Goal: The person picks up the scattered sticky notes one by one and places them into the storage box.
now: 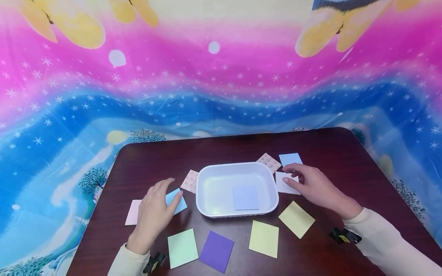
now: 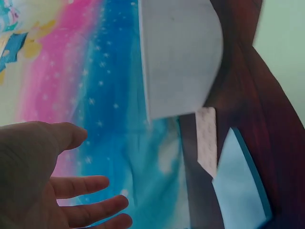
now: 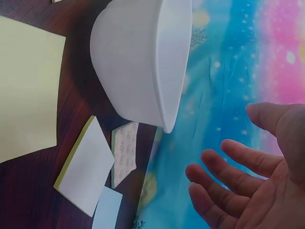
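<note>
A white plastic basin (image 1: 215, 168) stands mid-table, with one pale lilac square pad (image 1: 245, 197) lying on its floor. To its left, my left hand (image 1: 155, 209) hovers with fingers spread over a blue square pad (image 1: 180, 204) and a pink one (image 1: 132, 212). My right hand (image 1: 315, 188) is held above a white square pad (image 1: 284, 184) on the other side, its fingers loosely bent. Both wrist views show empty palms, the left hand (image 2: 62, 186) and the right hand (image 3: 248, 176) apart from the pads.
Patterned pads (image 1: 189, 181) (image 1: 269, 163) touch or adjoin the basin's ends. A light blue pad (image 1: 290, 158) lies at the back right. Along the front are green (image 1: 183, 249), purple (image 1: 216, 251) and two yellow pads (image 1: 264, 239) (image 1: 297, 219). A printed cloth (image 1: 221, 76) hangs behind the table.
</note>
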`<state>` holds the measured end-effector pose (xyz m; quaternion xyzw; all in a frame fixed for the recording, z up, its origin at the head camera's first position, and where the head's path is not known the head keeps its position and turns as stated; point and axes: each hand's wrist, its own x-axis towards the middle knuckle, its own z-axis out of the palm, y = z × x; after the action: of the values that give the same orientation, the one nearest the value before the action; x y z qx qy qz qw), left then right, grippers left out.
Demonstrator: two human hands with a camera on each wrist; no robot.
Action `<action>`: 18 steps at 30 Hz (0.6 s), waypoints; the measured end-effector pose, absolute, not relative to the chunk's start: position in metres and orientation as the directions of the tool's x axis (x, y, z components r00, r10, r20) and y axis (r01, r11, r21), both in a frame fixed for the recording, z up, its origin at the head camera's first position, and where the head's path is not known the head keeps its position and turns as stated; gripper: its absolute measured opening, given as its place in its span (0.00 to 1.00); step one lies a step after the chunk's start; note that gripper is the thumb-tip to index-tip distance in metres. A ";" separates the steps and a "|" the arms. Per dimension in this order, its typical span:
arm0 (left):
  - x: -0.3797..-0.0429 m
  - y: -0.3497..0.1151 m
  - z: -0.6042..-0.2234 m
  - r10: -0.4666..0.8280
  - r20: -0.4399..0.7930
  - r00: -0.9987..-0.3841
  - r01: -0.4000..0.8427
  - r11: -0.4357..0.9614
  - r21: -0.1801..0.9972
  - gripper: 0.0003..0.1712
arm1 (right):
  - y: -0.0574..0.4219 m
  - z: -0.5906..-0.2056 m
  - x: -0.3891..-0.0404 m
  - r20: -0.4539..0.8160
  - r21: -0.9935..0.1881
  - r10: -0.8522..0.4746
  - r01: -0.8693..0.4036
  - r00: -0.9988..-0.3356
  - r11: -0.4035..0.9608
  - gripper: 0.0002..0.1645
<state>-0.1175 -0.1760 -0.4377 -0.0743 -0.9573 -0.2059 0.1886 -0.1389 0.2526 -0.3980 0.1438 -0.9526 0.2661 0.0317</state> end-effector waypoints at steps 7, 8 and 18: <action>-0.122 -0.191 -0.450 0.054 0.306 -0.950 0.163 0.925 0.343 0.30 | 0.245 -0.396 -0.135 0.131 -0.501 -0.289 -0.315 -0.948 0.806 0.23; -0.123 -0.193 -0.452 0.054 0.292 -0.955 0.156 0.928 0.338 0.31 | 0.244 -0.396 -0.134 0.127 -0.503 -0.292 -0.315 -0.948 0.805 0.24; -0.124 -0.204 -0.466 0.103 0.148 -0.984 0.136 0.961 0.239 0.36 | 0.235 -0.399 -0.133 0.124 -0.498 -0.316 -0.334 -0.941 0.800 0.24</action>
<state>-0.1243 -0.2042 -0.4659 -0.0605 -0.9880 -0.1251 0.0674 -0.1328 0.2347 -0.3988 0.1713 -0.9486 0.2656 0.0174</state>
